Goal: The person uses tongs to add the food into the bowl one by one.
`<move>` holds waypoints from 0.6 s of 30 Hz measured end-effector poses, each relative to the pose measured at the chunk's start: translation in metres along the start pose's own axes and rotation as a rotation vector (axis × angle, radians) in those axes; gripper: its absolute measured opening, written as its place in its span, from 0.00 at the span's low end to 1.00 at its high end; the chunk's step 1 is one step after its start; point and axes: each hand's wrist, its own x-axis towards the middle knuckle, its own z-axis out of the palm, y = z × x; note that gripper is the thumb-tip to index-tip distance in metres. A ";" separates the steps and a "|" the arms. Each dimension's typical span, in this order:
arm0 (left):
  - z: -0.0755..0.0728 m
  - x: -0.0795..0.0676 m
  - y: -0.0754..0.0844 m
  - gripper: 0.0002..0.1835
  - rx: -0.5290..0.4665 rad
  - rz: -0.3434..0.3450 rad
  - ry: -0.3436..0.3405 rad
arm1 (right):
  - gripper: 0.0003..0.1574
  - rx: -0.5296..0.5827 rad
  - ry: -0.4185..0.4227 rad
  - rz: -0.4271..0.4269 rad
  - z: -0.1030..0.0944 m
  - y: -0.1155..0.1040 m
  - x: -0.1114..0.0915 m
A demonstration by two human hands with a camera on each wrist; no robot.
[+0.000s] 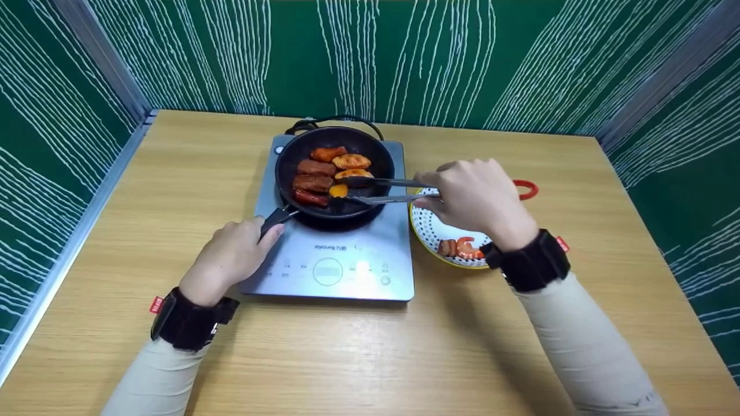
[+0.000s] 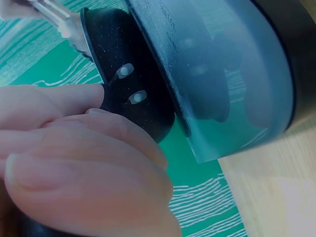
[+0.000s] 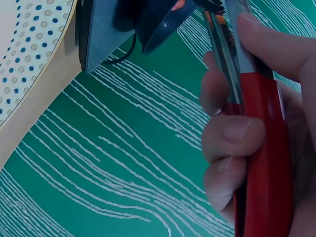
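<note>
My left hand (image 1: pixel 231 254) grips the black handle (image 1: pixel 276 217) of a frying pan (image 1: pixel 381 151). In the left wrist view its fingers (image 2: pixel 89 153) wrap that handle beside two rivets. My right hand (image 1: pixel 477 193) holds metal tongs (image 1: pixel 399 199); the right wrist view shows its fingers curled round their red handle (image 3: pixel 266 148). Over the pan's right side, the dark tong tips stand about a small orange-yellow piece (image 1: pixel 339 190); whether they pinch it I cannot tell. Brown meat strips (image 1: pixel 313 183), browned wing-like pieces (image 1: pixel 351 161) and reddish pieces (image 1: pixel 311 197) lie in the pan.
Under the pan sits a silver induction cooker (image 1: pixel 358 283); a black cable (image 1: pixel 352 117) loops behind it. Right of it, partly under my right hand, a dotted bowl (image 1: pixel 425 222) with a yellow rim holds a shrimp (image 1: pixel 467 248) and a brown chunk (image 1: pixel 447 247). Green walls (image 1: pixel 399 63) surround the wooden table (image 1: pixel 324 358).
</note>
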 end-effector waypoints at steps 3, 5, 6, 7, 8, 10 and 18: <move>0.000 -0.001 0.000 0.22 -0.002 -0.009 -0.010 | 0.20 -0.013 -0.022 0.002 0.001 -0.004 0.006; 0.000 0.000 0.000 0.23 -0.004 -0.012 -0.016 | 0.20 -0.016 -0.035 0.012 0.001 -0.006 0.009; 0.000 0.000 0.000 0.23 -0.003 -0.013 -0.017 | 0.20 -0.016 -0.042 0.017 0.001 -0.006 0.010; 0.000 0.000 0.000 0.23 -0.001 -0.013 -0.018 | 0.20 -0.016 -0.048 0.020 0.001 -0.007 0.011; 0.000 0.000 0.000 0.23 -0.001 -0.013 -0.018 | 0.20 -0.011 -0.052 0.022 0.001 -0.008 0.012; 0.000 0.000 0.000 0.23 0.001 -0.012 -0.013 | 0.19 -0.004 -0.061 0.020 0.001 -0.010 0.015; 0.000 0.000 -0.001 0.22 -0.013 -0.013 -0.014 | 0.20 0.019 -0.083 0.020 0.002 -0.013 0.018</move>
